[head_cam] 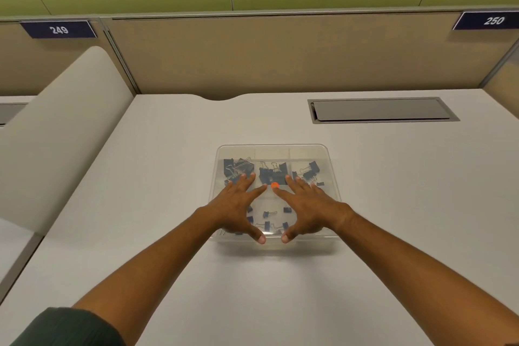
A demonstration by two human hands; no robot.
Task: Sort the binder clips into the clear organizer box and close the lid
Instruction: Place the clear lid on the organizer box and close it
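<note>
Pressing flat on the lid of the clear box mid-desk, the left hand and right hand have fingers straight, grasping nothing. Binder clips sit sorted inside. Closing seems underway; next, firm even pressure until it latches.

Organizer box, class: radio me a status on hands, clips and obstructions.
Left hand and right hand flat on the organizer box lid, fingers spread. Binder clips inside compartments. Nothing obstructing.
</note>
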